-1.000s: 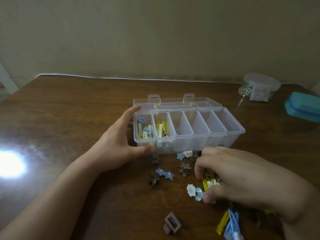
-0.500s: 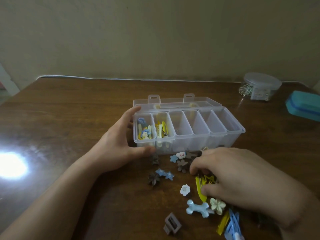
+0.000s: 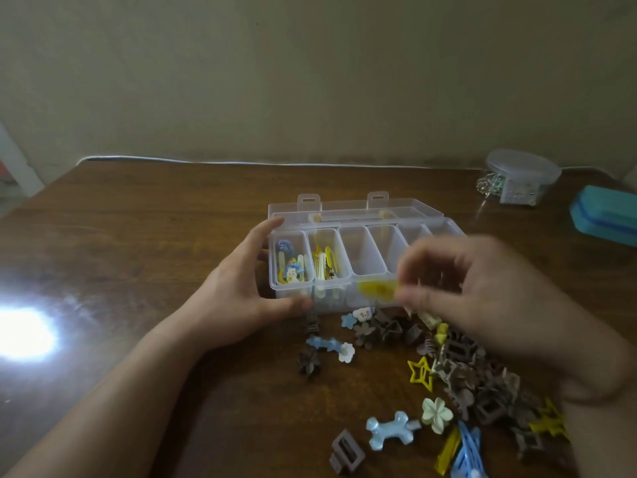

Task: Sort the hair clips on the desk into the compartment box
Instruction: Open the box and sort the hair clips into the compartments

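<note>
A clear compartment box [image 3: 362,270] stands open at the desk's middle. Its leftmost cell holds blue and white clips [image 3: 290,267], and yellow clips [image 3: 325,262] fill the second. My left hand [image 3: 238,288] grips the box's left end, thumb on the front wall. My right hand [image 3: 482,291], blurred, hovers in front of the box and pinches a yellow hair clip [image 3: 377,289] at the height of the front wall. Loose clips lie in front: a brown pile [image 3: 475,377], a yellow star [image 3: 421,372], a blue bone clip [image 3: 391,432], a pale flower [image 3: 437,414].
A round clear lidded tub [image 3: 520,175] and a teal case [image 3: 606,215] sit at the back right of the wooden desk [image 3: 138,236]. A bright glare spot [image 3: 20,334] lies on the left. A brown square clip [image 3: 346,455] rests near the front edge.
My right hand has lifted off the pile with a yellow clip and moved up and left toward the box front. The pile it covered now shows. My left hand has stayed put.
</note>
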### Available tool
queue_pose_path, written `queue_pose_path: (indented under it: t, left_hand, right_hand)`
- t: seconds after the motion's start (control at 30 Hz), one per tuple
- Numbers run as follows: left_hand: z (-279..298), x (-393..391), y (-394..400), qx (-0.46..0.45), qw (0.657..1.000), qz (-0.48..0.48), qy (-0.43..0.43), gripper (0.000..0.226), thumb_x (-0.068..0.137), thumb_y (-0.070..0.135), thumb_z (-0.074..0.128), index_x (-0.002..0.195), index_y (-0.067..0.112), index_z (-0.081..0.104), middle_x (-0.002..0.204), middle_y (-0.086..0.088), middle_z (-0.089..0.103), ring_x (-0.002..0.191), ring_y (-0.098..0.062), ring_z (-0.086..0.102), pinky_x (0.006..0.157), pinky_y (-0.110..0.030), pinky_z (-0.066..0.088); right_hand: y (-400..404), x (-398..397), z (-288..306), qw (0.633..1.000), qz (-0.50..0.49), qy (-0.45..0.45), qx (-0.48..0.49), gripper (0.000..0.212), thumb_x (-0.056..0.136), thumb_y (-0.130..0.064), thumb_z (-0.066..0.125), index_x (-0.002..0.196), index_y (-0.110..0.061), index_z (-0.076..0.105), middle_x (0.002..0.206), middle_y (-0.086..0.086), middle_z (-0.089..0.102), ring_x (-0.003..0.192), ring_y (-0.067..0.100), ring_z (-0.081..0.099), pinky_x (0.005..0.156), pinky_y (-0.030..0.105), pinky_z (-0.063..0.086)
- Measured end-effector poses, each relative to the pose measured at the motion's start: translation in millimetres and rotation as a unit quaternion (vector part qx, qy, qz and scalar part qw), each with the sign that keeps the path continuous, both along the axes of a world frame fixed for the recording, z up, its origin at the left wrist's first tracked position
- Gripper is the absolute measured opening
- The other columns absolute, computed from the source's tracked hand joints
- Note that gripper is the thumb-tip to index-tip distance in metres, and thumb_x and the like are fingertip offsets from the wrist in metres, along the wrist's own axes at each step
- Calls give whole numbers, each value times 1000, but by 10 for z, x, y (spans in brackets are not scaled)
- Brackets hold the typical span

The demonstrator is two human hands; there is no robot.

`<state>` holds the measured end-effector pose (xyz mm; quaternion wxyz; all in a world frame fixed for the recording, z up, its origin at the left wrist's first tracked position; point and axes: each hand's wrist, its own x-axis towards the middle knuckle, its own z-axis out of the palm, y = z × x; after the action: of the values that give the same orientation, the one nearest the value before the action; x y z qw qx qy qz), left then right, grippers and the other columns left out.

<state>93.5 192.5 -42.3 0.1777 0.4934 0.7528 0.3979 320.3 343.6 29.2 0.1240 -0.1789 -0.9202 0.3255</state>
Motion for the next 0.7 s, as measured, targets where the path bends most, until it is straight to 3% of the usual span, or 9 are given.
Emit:
queue_pose_path:
  t: [0.07, 0.13, 0.2, 0.27, 0.33, 0.43, 0.53, 0.63, 0.7]
  left_hand:
    - [5, 2, -1, 2, 1000, 0, -4, 110, 57, 57, 80, 147, 48, 17, 133, 24, 43, 118, 8, 46, 95, -22, 43]
    - [13, 9, 0, 1, 1000, 0, -4, 111, 56, 58, 79, 147, 48, 17, 131, 26, 43, 116, 9, 46, 94, -21, 43]
    - [11, 7, 2, 1, 1000, 0, -4, 111, 56, 58, 80, 147, 49, 17, 127, 30, 42, 115, 11, 45, 92, -18, 42]
    - [5, 4, 1, 1, 1000, 0, -3, 111, 56, 57, 80, 147, 48, 17, 124, 32, 42, 115, 12, 46, 91, -16, 42]
    - [3, 4, 0, 1, 1000, 0, -2, 111, 56, 58, 80, 147, 49, 17, 123, 34, 42, 115, 11, 46, 90, -14, 41]
    - [-8, -13, 7, 5, 1000, -1, -4, 109, 58, 57, 81, 147, 49, 18, 126, 31, 45, 117, 8, 48, 92, -16, 42]
    - [-14, -11, 10, 5, 1000, 0, 1, 108, 59, 57, 81, 146, 50, 17, 121, 35, 43, 115, 12, 46, 87, -12, 40]
    - [-19, -7, 11, 9, 1000, 0, 4, 107, 59, 56, 81, 146, 50, 18, 125, 32, 44, 115, 14, 46, 87, -12, 41]
    - [-22, -7, 14, 10, 1000, 1, 4, 107, 59, 56, 81, 146, 50, 18, 130, 27, 45, 116, 12, 46, 89, -14, 41]
  right_hand:
    - [49, -152, -61, 984, -81, 156, -9, 9, 79, -24, 72, 79, -28, 64, 75, -7, 65, 63, 10, 58, 53, 17, 48]
    - [48, -339, -155, 967, -128, 217, 44, 11, 80, -18, 73, 77, -24, 65, 67, -8, 63, 60, 8, 56, 51, 13, 42]
    - [36, -459, -233, 973, -124, 174, 84, 7, 84, -29, 69, 79, -26, 64, 72, -14, 61, 65, -1, 54, 56, 11, 39]
    - [18, -481, -272, 984, -93, 85, 126, 22, 84, -51, 55, 83, -31, 65, 80, -17, 62, 77, -4, 52, 65, 17, 40]
    - [16, -418, -261, 979, -75, 75, 172, 34, 84, -61, 46, 87, -33, 66, 88, -19, 62, 90, -1, 49, 76, 21, 40]
    - [-20, -229, -154, 974, -32, 102, 198, 28, 84, -58, 48, 89, -36, 64, 86, -20, 59, 87, -2, 51, 71, 18, 38]
    - [-167, -106, -139, 981, 52, -1, 188, 25, 81, -58, 53, 96, -41, 63, 81, -24, 60, 79, -6, 55, 62, 11, 39]
    - [-352, -161, -246, 961, 104, -83, 243, 40, 84, -62, 52, 119, -43, 53, 111, -24, 59, 99, -1, 55, 83, 27, 47]
    - [-407, -209, -286, 954, 106, -108, 260, 45, 87, -60, 51, 127, -42, 47, 123, -21, 54, 108, 5, 53, 88, 32, 46]
